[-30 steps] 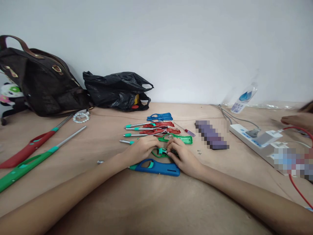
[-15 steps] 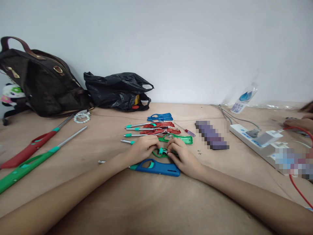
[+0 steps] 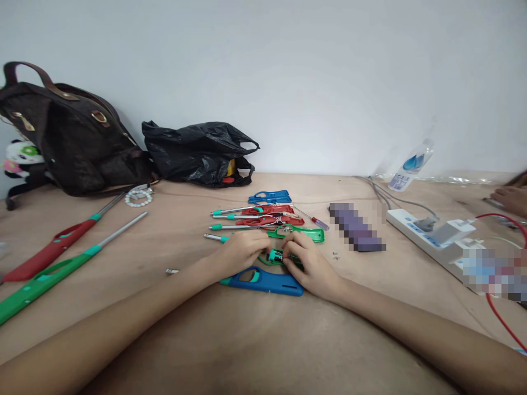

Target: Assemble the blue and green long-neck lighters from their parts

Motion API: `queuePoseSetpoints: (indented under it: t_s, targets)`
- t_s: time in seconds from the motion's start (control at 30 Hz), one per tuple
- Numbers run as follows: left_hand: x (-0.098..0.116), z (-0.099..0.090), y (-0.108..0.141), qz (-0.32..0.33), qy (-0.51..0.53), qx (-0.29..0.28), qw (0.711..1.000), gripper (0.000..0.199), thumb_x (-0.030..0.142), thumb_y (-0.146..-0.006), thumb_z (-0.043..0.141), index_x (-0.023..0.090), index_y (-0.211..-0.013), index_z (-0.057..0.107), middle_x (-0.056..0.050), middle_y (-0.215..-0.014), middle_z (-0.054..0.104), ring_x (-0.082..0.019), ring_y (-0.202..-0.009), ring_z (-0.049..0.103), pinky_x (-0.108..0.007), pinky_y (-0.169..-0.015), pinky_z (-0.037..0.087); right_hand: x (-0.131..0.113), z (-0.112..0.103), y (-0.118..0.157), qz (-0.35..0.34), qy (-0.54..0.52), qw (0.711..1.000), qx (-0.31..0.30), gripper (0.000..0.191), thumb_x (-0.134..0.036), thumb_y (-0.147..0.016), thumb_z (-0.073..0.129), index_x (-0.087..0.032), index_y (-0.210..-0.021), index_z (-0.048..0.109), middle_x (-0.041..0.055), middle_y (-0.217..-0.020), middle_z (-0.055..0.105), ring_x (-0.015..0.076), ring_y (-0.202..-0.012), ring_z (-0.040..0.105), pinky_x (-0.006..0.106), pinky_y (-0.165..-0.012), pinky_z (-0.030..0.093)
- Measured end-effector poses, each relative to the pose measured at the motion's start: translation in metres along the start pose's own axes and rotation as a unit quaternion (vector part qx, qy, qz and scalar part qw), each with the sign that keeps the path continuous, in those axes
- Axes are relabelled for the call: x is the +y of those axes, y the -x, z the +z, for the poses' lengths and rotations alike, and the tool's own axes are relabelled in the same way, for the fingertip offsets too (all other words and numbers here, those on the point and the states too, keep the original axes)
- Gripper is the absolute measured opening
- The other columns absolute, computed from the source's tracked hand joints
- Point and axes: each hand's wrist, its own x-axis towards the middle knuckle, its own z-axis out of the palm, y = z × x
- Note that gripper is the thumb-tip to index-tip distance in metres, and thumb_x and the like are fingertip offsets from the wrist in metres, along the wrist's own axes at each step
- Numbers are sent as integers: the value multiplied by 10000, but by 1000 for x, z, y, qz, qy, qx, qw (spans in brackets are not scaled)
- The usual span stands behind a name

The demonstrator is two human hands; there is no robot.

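Observation:
An opened green gas lighter point(image 3: 274, 256) lies on the table between my hands, its inner parts showing. My left hand point(image 3: 242, 249) is closed at its trigger end, fingertips curled down on it, over the metal tube. My right hand point(image 3: 310, 264) pinches at the inner parts near the handle; the fingertips hide what exactly is held. Just in front lies a blue gas lighter point(image 3: 267, 281), its tube partly under my left forearm. Behind my hands are a loose green shell half point(image 3: 315, 235) and opened red lighters point(image 3: 272, 220) with white wires.
Further back lie a blue shell half point(image 3: 269, 196) and a screwdriver point(image 3: 320, 223). Small screws point(image 3: 335, 255) lie right of my hand. Two whole lighters point(image 3: 49, 274) are at left, near a bag point(image 3: 82, 142). A power strip point(image 3: 428, 241) and another person's hand point(image 3: 510, 198) are at right.
My left fingers have shifted slightly off the green lighter's teal part, so more of it shows. The other person's hand at the far right has moved a little. Otherwise the scene matches.

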Motion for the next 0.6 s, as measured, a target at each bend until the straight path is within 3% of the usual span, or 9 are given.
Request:
queuePoseSetpoints:
  t_s: [0.17,0.4,0.5,0.6]
  targets:
    - [4,-4,-2,51,-98,-18,994,271,77,-915,350,155,-809,587,-39,-773,596,-160,-721,554,-243,-623,402,-1,0,-1,11,-25,1000,8,150,-67,-826,486,-214,-804,466,61,-961,529,233,-945,487,401,-821,421]
    - [8,-12,-1,61,-175,-81,979,223,32,-857,414,152,-808,596,-42,-812,592,-163,-723,546,-248,-629,417,4,0,-1,32,-99,995,5,166,-65,-815,498,-218,-768,452,33,-883,541,209,-910,517,376,-820,438]
    - [11,-15,-3,77,-195,-111,971,201,7,-819,446,147,-791,588,-51,-835,587,-165,-724,540,-253,-626,420,2,-3,-1,15,-64,998,5,143,-77,-835,512,-209,-783,492,49,-931,544,211,-941,514,381,-833,448]
    - [15,-15,-5,90,-216,-119,965,187,16,-810,465,148,-787,596,-56,-825,582,-175,-703,530,-273,-608,417,-2,-7,-2,-40,38,998,3,129,-100,-878,489,-191,-806,545,90,-1003,546,234,-966,495,415,-839,446]
